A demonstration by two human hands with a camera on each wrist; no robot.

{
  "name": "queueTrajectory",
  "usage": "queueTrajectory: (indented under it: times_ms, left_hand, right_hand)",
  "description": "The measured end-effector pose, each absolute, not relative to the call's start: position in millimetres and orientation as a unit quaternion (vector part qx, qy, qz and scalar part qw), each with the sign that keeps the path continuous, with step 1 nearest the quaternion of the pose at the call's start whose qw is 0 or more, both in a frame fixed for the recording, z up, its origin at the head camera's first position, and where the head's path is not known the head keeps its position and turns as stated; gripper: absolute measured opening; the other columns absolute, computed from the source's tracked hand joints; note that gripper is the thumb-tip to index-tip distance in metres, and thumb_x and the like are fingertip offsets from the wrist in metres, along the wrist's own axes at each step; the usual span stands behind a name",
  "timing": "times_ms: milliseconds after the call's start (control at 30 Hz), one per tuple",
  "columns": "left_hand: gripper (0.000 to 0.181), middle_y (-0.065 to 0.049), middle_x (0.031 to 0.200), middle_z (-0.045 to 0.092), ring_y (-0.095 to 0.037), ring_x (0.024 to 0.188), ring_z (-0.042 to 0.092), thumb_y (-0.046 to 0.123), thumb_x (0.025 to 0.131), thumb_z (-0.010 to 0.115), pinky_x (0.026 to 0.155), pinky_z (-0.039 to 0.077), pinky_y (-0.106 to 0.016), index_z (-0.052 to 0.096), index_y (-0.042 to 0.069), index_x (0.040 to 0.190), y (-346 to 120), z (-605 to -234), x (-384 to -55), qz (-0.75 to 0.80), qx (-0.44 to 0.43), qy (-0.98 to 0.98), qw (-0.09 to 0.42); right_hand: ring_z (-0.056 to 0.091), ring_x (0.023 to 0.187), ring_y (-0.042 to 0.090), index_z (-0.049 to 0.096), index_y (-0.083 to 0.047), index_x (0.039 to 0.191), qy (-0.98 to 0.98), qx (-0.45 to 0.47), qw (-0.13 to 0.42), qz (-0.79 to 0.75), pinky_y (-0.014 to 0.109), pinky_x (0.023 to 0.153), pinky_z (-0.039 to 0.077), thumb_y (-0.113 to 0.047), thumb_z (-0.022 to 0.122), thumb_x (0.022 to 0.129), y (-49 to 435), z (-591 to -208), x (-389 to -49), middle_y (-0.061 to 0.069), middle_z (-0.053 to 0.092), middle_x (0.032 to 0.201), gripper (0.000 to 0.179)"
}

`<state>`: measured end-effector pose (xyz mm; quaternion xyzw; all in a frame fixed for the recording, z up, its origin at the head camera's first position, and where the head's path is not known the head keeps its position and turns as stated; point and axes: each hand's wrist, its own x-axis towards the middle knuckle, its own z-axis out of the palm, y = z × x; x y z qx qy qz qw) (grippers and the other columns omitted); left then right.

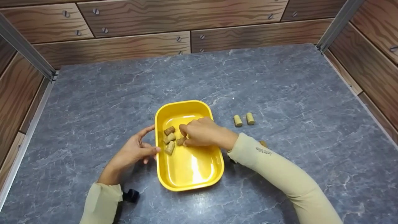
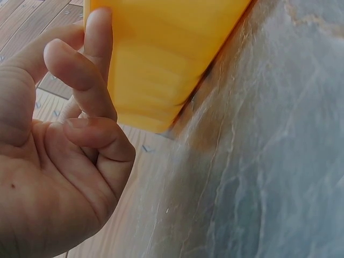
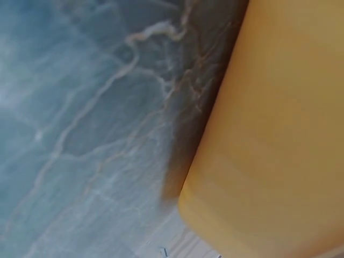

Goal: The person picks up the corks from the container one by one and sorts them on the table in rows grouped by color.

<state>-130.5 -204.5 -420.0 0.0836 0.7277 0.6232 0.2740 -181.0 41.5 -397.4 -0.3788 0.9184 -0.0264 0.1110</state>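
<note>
A yellow plastic tray point(image 1: 190, 186) sits on the table, with my left hand point(image 1: 136, 147) holding its left side, thumb at the rim and other fingers along the outer wall. In the left wrist view, curled fingers point(image 2: 99, 37) meet the tray wall point(image 2: 156, 59). My right hand point(image 1: 200, 132) reaches down inside the tray and pinches a brown cork point(image 1: 180, 141) near its floor. Left of that cork lie a dark cork point(image 1: 169, 130), a lighter cork point(image 1: 169, 138) and a pale cork point(image 1: 170, 148). The right wrist view shows the tray's outer wall point(image 3: 274, 134); the hand is hidden there.
Two pale corks, a left one point(image 1: 238, 120) and a right one point(image 1: 250, 118), stand on the grey marbled table point(image 1: 124, 84) right of the tray. Another cork point(image 1: 263, 143) peeks out behind the right sleeve. Wood-patterned panels point(image 1: 186, 18) enclose the table's back and sides.
</note>
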Motion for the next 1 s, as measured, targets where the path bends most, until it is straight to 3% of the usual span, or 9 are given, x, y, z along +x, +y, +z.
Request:
queueTrajectory:
  times_ms: [200, 433, 567, 733, 867, 1000]
  left_hand:
    - [0.085, 0.001, 0.066, 0.069, -0.008, 0.044, 0.051, 0.016, 0.082, 0.07, 0.045, 0.043, -0.02, 0.016, 0.013, 0.147, -204.0, -419.8, -130.4, 0.621, 0.078, 0.73, 0.274]
    - [0.086, 0.003, 0.065, 0.068, -0.007, 0.044, 0.051, 0.014, 0.082, 0.07, 0.045, 0.044, -0.02, 0.014, 0.009, 0.147, -204.4, -420.8, -130.9, 0.629, 0.085, 0.722, 0.275]
    - [0.085, 0.002, 0.064, 0.068, -0.008, 0.044, 0.051, 0.015, 0.082, 0.07, 0.045, 0.043, -0.02, 0.015, 0.012, 0.147, -204.1, -420.6, -130.6, 0.623, 0.079, 0.727, 0.277]
    - [0.084, 0.002, 0.065, 0.068, -0.008, 0.043, 0.05, 0.014, 0.082, 0.069, 0.046, 0.043, -0.02, 0.017, 0.014, 0.147, -203.4, -421.2, -130.4, 0.619, 0.072, 0.732, 0.276]
    - [0.085, 0.002, 0.064, 0.068, -0.007, 0.044, 0.051, 0.012, 0.082, 0.069, 0.045, 0.044, -0.019, 0.014, 0.01, 0.147, -203.8, -421.6, -130.9, 0.629, 0.083, 0.723, 0.273]
    - [0.086, 0.002, 0.063, 0.068, -0.007, 0.043, 0.051, 0.011, 0.082, 0.069, 0.045, 0.043, -0.019, 0.013, 0.008, 0.147, -204.0, -422.0, -131.5, 0.635, 0.089, 0.717, 0.273]
  right_hand:
    - [0.056, 0.063, 0.021, 0.056, -0.019, 0.091, 0.921, -0.371, 0.119, -0.016, 0.034, 0.051, 0.038, -0.046, 0.062, 0.083, 41.4, -396.5, -178.4, -0.001, 0.062, 0.073, 0.028]
    - [0.059, 0.074, 0.017, 0.056, -0.027, 0.118, 0.907, -0.387, 0.164, -0.029, 0.035, 0.064, 0.046, -0.036, 0.068, 0.081, 43.6, -391.7, -180.0, -0.001, 0.067, 0.093, 0.04]
    - [0.054, 0.071, 0.017, 0.053, -0.038, 0.125, 0.896, -0.404, 0.18, -0.026, 0.032, 0.059, 0.041, -0.025, 0.064, 0.084, 43.9, -390.5, -181.1, 0.001, 0.066, 0.098, 0.045]
    - [0.048, 0.063, 0.017, 0.055, -0.039, 0.123, 0.891, -0.421, 0.165, -0.026, 0.029, 0.053, 0.036, -0.03, 0.057, 0.089, 42.7, -393.0, -181.3, 0.001, 0.064, 0.09, 0.035]
    - [0.047, 0.06, 0.016, 0.06, -0.036, 0.117, 0.89, -0.43, 0.146, -0.042, 0.029, 0.051, 0.035, -0.041, 0.051, 0.092, 42.6, -395.1, -181.3, 0.0, 0.062, 0.082, 0.026]
    - [0.046, 0.059, 0.015, 0.061, -0.034, 0.113, 0.889, -0.431, 0.144, -0.058, 0.028, 0.051, 0.034, -0.041, 0.053, 0.092, 44.2, -396.0, -181.3, -0.002, 0.061, 0.079, 0.024]
